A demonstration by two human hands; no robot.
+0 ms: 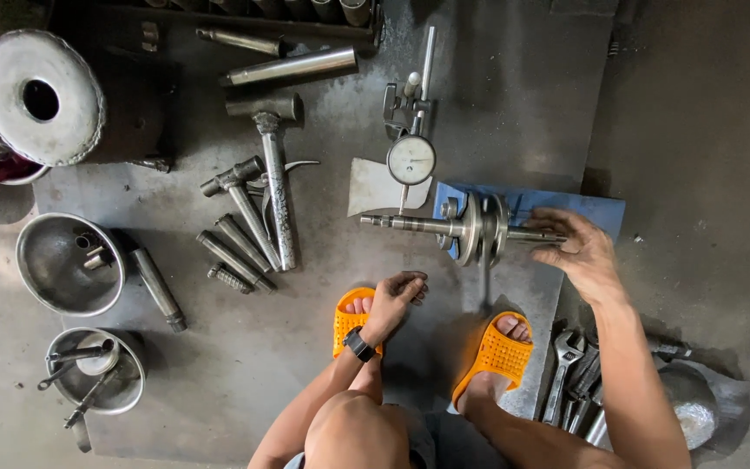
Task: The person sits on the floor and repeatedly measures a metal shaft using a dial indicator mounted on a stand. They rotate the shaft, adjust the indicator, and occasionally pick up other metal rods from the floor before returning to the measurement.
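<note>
A person squats on a dark steel floor plate (pixel 323 347). The right hand (pixel 579 247), fingers spread, steadies a crankshaft's (pixel 470 227) right end on a blue stand (pixel 566 208) beneath a dial gauge (pixel 411 159). The left hand (pixel 395 295) hangs loosely curled, empty, above an orange sandal (pixel 346 326). Hammers (pixel 262 191) lie left.

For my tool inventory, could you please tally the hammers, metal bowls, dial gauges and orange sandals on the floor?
Hammers: 2
Metal bowls: 2
Dial gauge: 1
Orange sandals: 2
Total: 7
</note>
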